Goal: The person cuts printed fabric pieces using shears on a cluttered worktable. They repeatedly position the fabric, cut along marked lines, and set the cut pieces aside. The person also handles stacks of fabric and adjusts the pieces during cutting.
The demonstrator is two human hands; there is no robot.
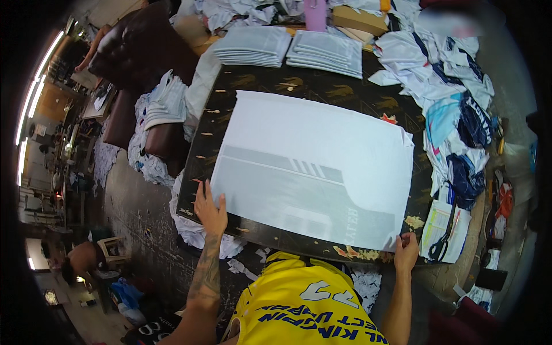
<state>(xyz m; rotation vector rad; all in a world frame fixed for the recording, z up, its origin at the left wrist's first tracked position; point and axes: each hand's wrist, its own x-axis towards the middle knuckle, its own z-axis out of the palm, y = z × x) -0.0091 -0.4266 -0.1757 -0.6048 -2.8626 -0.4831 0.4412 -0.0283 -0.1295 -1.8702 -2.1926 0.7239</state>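
A white fabric panel [310, 126] lies spread flat on the dark patterned table [201, 144]. Grey printed shapes and stripes show across its near half, and its right edge is slightly wrinkled. At the panel's near left edge rests my left hand [210, 210], fingers apart and stretched out, holding nothing. My right hand [406, 253] is at the near right corner, fingers curled and pinching the cloth there by the table's edge.
Two stacks of folded grey-white pieces [253, 46] stand along the far edge. Heaped garments [443, 86] lie at the right, with black scissors [439, 246] on papers. Left is a dark brown chair [144, 52] with cloth piled on it. A person [86, 259] bends at lower left.
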